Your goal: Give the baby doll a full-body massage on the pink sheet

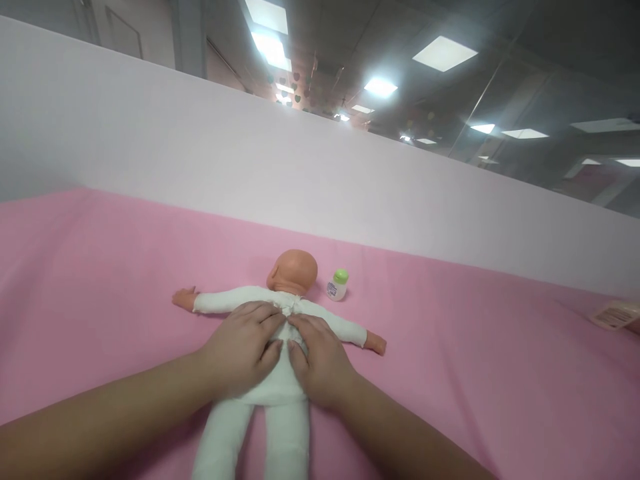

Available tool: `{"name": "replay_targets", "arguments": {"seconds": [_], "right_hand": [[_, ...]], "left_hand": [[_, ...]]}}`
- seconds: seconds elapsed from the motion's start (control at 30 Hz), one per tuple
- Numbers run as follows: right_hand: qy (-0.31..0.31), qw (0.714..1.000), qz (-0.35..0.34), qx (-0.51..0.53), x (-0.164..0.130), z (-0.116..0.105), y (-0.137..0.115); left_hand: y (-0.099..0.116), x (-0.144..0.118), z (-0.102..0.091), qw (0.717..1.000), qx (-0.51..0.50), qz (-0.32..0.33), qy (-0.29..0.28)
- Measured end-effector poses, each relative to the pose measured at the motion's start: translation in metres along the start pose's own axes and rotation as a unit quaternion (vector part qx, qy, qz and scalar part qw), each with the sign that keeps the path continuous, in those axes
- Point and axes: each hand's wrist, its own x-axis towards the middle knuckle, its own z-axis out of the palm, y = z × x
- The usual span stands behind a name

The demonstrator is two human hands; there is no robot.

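Observation:
A baby doll (293, 270) in a white one-piece suit lies face down on a pink sheet (100, 280), arms spread, bald head pointing away from me. My left hand (243, 347) lies flat on the left side of the doll's back. My right hand (317, 357) presses on the right side. The fingertips of both hands meet at the bunched seam just below the doll's neck. Neither hand wraps around anything. The doll's white legs run down to the frame's lower edge.
A small white bottle with a green cap (339, 285) stands just right of the doll's head. A flat pale packet (616, 313) lies at the far right edge. A white partition wall (200, 147) borders the sheet's far side.

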Motion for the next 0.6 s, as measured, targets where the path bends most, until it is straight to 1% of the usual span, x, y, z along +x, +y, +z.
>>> {"name": "replay_targets", "arguments": {"seconds": [0.13, 0.27, 0.37, 0.47, 0.6], "right_hand": [[-0.007, 1.0, -0.002, -0.006, 0.0, 0.0, 0.0], [-0.015, 0.999, 0.008, -0.029, -0.001, 0.0, -0.001], [-0.025, 0.999, 0.023, -0.034, -0.001, 0.001, -0.001], [-0.052, 0.998, 0.027, -0.021, 0.0, 0.001, 0.001], [-0.074, 0.997, 0.028, -0.009, 0.003, -0.001, 0.005]], "left_hand": [[0.001, 0.001, -0.001, 1.0, -0.006, -0.003, -0.008], [-0.004, -0.001, 0.006, 0.999, 0.037, 0.011, 0.007], [-0.008, -0.002, 0.011, 0.998, 0.065, 0.012, -0.012], [-0.009, -0.002, 0.013, 0.997, 0.063, 0.004, -0.035], [-0.009, 0.0, 0.012, 0.998, 0.042, 0.004, -0.035]]}}
